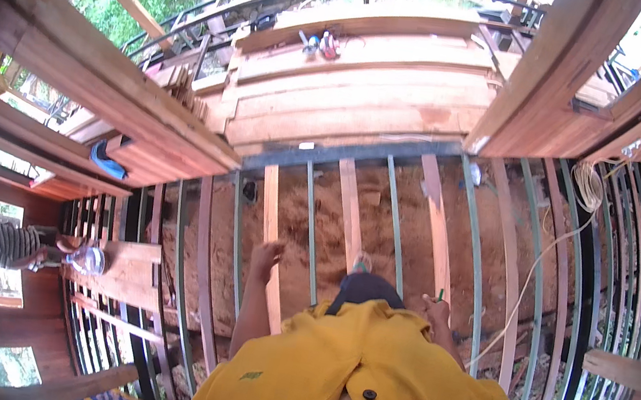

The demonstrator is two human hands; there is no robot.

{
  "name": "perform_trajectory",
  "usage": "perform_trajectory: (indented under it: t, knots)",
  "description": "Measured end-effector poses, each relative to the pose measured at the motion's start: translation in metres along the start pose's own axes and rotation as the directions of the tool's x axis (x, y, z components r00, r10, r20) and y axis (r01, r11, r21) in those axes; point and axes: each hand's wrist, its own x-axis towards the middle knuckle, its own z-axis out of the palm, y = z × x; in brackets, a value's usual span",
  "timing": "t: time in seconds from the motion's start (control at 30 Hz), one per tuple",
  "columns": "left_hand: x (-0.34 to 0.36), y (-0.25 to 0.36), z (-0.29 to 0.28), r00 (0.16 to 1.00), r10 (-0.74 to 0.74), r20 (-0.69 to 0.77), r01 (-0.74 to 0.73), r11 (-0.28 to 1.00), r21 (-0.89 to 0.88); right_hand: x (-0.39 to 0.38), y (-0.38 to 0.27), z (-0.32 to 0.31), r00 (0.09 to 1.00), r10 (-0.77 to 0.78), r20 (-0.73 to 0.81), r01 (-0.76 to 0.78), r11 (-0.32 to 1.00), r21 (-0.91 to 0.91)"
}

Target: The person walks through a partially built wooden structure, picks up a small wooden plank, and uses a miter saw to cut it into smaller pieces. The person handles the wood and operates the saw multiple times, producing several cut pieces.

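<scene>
My left hand [267,254] hangs over a pale wooden floor joist [277,218], fingers loosely bent and apart, with nothing seen in them. My right hand [436,309] is closed around a thin green stick, perhaps a pencil [441,295]; only its tip shows. That hand is beside another pale joist [439,254]. Between my hands, one foot [362,263] is on or just above a middle joist [349,213]. Brown soil shows through the gaps between the joists.
Ahead, a plank platform [363,97] holds small tools [321,45]. A pale cord [525,285] runs across the joists from a coil [588,187] at right. Another person [20,246] is at left, near a large clear bottle [87,259] on boards. Timber posts [558,70] flank the platform.
</scene>
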Motion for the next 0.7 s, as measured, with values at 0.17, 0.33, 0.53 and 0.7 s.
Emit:
perform_trajectory:
  t: [0.17, 0.33, 0.53, 0.7]
  knots:
    - [0.072, -0.054, -0.11, 0.98, -0.098, -0.175, 0.062, 0.978, -0.197, 0.098, -0.217, -0.012, 0.841, -0.54, -0.03, 0.538, 0.841, -0.051]
    - [0.039, -0.012, -0.063, 0.863, -0.476, -0.171, 0.448, 0.876, -0.176, 0.124, -0.375, -0.066, 0.802, -0.567, -0.187, 0.595, 0.738, 0.317]
    - [0.268, 0.104, -0.01, 0.872, -0.451, -0.191, 0.417, 0.888, -0.191, 0.26, -0.437, -0.02, 0.843, -0.505, -0.187, 0.514, 0.651, 0.558]
    - [0.538, 0.338, 0.056, 0.99, -0.105, -0.089, 0.078, 0.959, -0.271, 0.307, -0.505, 0.058, 0.932, -0.336, -0.136, 0.36, 0.903, 0.235]
